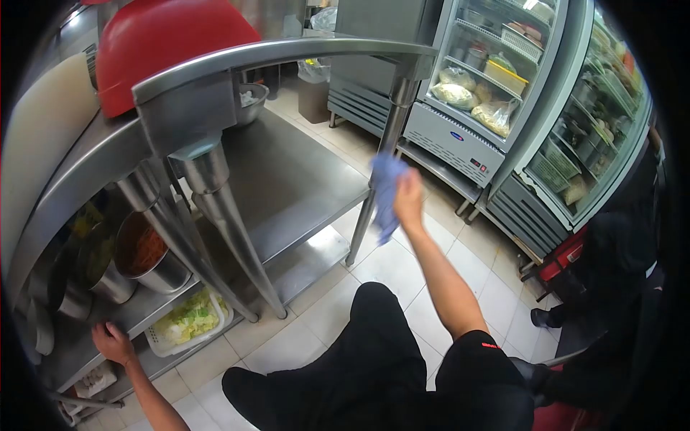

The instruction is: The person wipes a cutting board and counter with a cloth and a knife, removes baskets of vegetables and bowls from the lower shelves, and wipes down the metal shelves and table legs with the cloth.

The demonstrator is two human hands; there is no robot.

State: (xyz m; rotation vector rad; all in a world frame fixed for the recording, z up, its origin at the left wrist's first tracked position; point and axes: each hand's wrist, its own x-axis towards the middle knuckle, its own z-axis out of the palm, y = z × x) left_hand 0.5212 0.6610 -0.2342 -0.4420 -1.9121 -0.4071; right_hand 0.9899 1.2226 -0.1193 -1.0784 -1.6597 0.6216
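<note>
My right hand point(410, 200) is closed around a blue cloth point(389, 190), which hangs from it beside the steel table leg point(397, 118); hand and cloth are slightly blurred. Low on the left, my left hand point(113, 343) has its fingers bent over the front edge of a steel shelf point(154, 309). Behind it on that shelf stand metal pots, one with shredded orange food point(146, 251) inside. Beneath the shelf edge, a white basket point(167, 350) holds chopped pale green leaves point(188, 322).
A wide lower steel shelf point(302, 169) spans the table legs, with a metal bowl point(251, 108) at its far end. A red bowl-shaped item point(169, 50) sits on the tabletop. Glass-door fridges point(467, 136) line the back. A person in dark clothes point(611, 266) is at the right.
</note>
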